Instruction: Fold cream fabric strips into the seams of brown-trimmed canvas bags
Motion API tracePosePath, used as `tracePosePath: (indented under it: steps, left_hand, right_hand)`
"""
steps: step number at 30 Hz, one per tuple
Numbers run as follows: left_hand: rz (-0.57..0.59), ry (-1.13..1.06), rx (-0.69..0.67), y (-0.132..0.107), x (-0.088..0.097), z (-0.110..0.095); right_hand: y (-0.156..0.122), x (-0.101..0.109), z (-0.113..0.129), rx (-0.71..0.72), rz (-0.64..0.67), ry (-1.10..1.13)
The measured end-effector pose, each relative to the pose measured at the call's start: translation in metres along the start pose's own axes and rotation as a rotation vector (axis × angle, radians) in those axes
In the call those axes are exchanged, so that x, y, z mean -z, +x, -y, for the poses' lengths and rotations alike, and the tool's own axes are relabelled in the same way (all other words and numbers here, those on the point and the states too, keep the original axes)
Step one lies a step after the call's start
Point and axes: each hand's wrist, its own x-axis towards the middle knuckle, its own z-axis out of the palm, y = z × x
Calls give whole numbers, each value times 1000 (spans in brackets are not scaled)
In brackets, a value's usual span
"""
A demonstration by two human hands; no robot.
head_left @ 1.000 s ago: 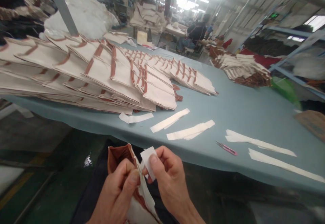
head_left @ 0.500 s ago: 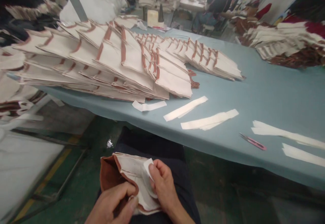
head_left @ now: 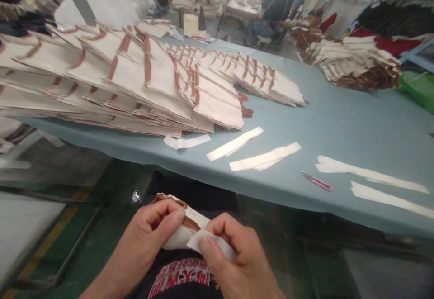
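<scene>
The left hand [head_left: 151, 229] pinches cream-and-brown fabric [head_left: 173, 241]. At that hand's three o'clock, the right hand [head_left: 239, 253] grips a white strip [head_left: 194, 240].

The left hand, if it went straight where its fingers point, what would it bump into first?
The left hand would first push into the cream-and-brown cloth it pinches; past that, probably the right hand with its white piece, though depth is unclear.

Blue tbl [head_left: 339, 122] holds fabric stacks [head_left: 132, 79], wht strips [head_left: 266, 157] & pink snips [head_left: 319, 182].
</scene>
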Motion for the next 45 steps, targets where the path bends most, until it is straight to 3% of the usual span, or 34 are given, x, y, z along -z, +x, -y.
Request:
tracePosePath:
  steps: [4, 10, 16, 32, 42, 45]
  left_hand:
    - [67, -111, 67, 1, -4, 3]
    - [74, -121, 57, 4, -9, -2]
    - [111, -85, 62, 10, -8, -5]
    - [112, -5, -15, 10, -8, -14]
    - [85, -65, 24, 9, -8, -13]
    - [88, -52, 56, 11, -9, -8]
  right_hand:
    - [14, -3, 10, 161, -64, -47]
    - [26, -11, 12, 418, -118, 32]
    - [32, -14, 12, 458, -146, -33]
    - [41, -7, 23, 247, -16, -202]
    - [43, -14, 23, 193, -71, -235]
    - [47, -13, 23, 121, -22, -197]
